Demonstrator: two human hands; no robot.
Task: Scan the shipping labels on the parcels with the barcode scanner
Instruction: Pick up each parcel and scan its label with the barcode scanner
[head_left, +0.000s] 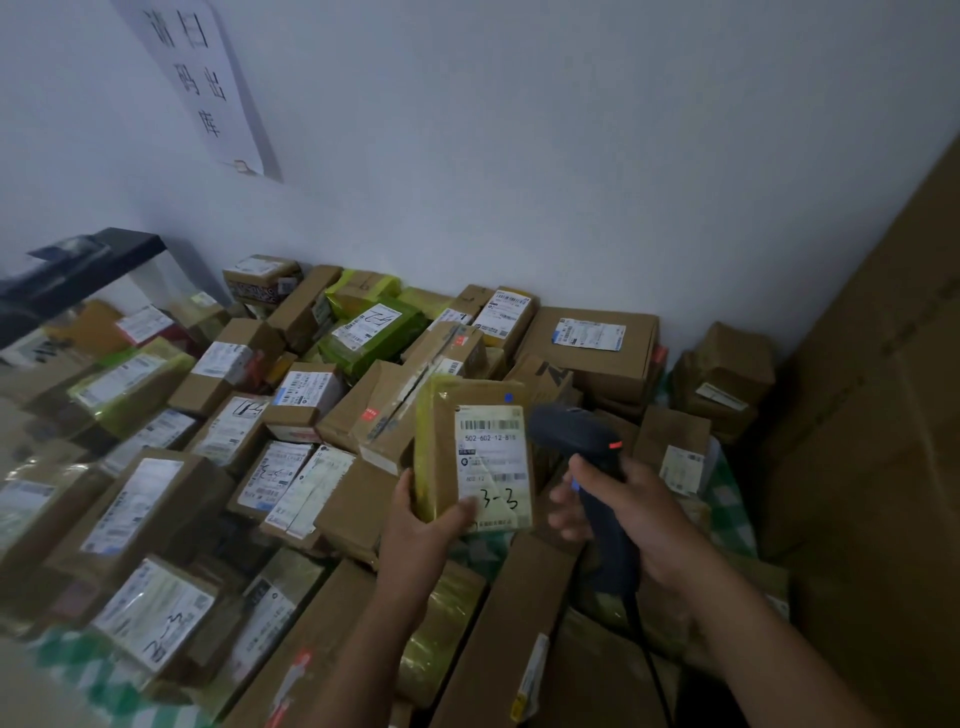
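Our left hand (415, 525) grips a small parcel (439, 447) wrapped in yellowish tape, fingers curled round its lower left edge and the thumb lying on the bottom corner of its shipping label (493, 457). We hold it upright above the heap, label facing us; the label shows barcodes, printed numbers and a handwritten "3-3". Our right hand (639, 514) is wrapped round the grip of the dark barcode scanner (576, 431), whose head stands just to the right of the label, near it but apart from it, with a small red light glowing on its side. The scanner's black cable (649, 660) hangs down from the grip past our wrist. Below both hands lie long brown cartons (498, 623) and a tape-wrapped packet, resting on a green and white checked cloth (732, 499) that shows at the right and at the lower left. Beyond the held parcel we see a dense heap of parcels (156, 499), most with white labels turned up, several marked by hand. Farther back lie a bright green packet (374, 332) and a broad brown box (592, 343) against the pale wall (519, 156). A tall carton (883, 415) fills the right edge, a dark shelf (78, 270) juts in at the left, and a paper sign (202, 78) with large characters hangs on the wall above.
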